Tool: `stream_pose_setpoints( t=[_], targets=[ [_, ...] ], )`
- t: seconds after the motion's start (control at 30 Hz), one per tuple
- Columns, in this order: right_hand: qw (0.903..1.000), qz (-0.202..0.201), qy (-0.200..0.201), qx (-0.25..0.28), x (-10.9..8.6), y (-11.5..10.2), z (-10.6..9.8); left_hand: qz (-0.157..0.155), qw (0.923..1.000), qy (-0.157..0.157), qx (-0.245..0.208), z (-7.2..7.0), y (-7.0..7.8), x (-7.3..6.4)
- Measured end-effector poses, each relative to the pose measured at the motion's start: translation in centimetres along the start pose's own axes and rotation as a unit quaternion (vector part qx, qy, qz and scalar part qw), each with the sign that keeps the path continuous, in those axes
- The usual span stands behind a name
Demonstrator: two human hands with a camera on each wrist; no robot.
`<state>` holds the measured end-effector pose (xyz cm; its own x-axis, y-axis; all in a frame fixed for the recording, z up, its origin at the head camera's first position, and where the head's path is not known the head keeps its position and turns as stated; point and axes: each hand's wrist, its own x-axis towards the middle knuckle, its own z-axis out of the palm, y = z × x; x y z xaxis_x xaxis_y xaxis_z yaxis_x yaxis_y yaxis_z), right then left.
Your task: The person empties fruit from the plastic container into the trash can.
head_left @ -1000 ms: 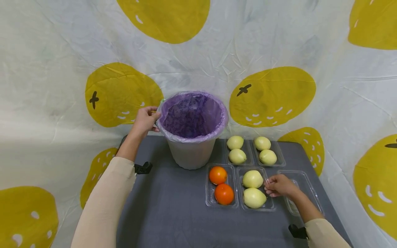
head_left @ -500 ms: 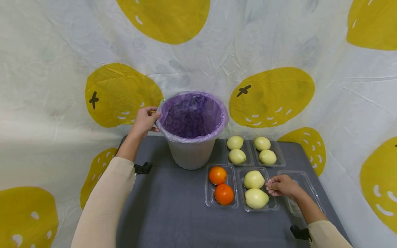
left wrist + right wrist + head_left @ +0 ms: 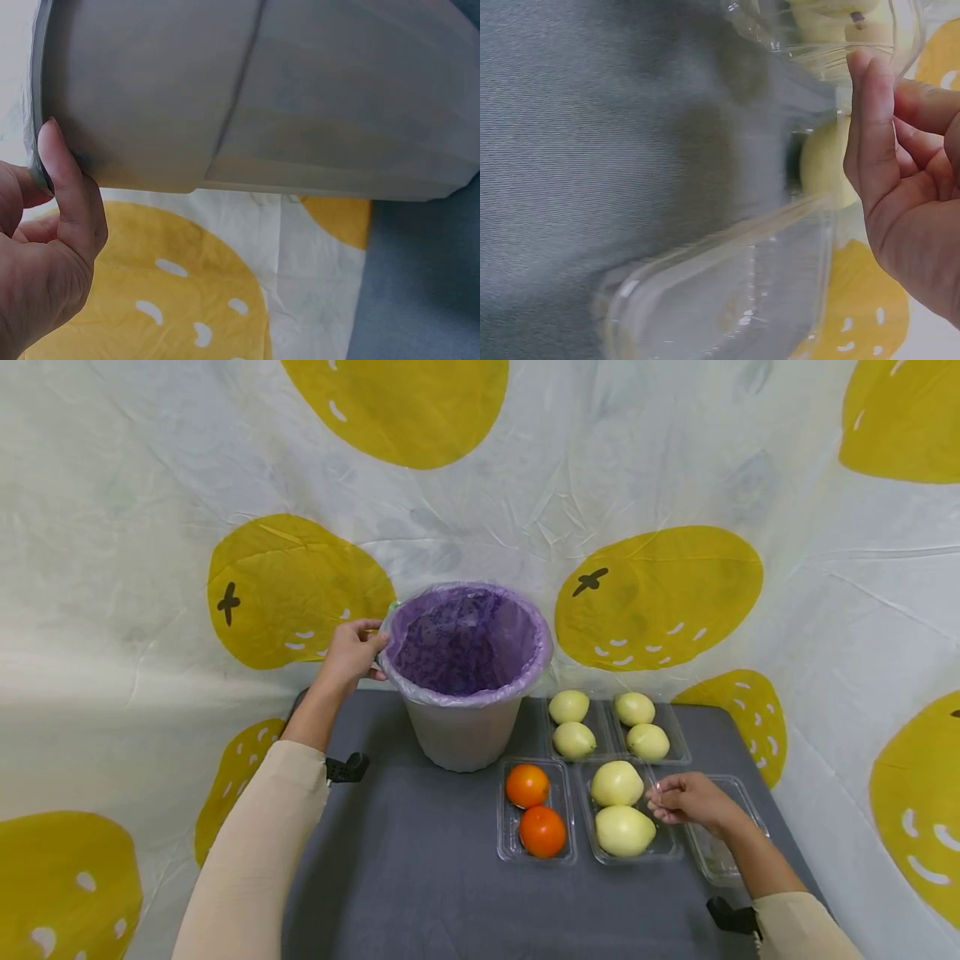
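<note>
My left hand grips the rim of a pale trash bin lined with a purple bag. In the left wrist view its thumb and fingers hold the rim from both sides. On the right, my right hand pinches the near-side rim of a clear plastic box that carries two pale yellow fruits. The right wrist view shows the fingertips right at the edge of this box, with grey tabletop and a shadow below it.
Left of the held box stands a clear box with two orange fruits. Behind are two more boxes with pale yellow fruits. A clear box without fruit lies at the right of the grey table. A patterned cloth hangs behind.
My right hand and the box with two pale fruits have moved slightly right and up in the head view, away from the orange fruits' box. My left hand and the bin have stayed put.
</note>
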<state>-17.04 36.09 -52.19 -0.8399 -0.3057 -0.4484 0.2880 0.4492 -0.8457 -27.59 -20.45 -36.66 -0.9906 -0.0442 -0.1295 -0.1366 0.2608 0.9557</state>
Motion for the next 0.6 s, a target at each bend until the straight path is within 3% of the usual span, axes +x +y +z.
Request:
stream_pose_setpoints(
  t=[0.6],
  targets=[
    [0.9977,-0.049,0.043,0.016,-0.5,-5.0,-1.0,0.002,1.0000,-0.004,0.000,0.0,-0.3,-0.1]
  ],
)
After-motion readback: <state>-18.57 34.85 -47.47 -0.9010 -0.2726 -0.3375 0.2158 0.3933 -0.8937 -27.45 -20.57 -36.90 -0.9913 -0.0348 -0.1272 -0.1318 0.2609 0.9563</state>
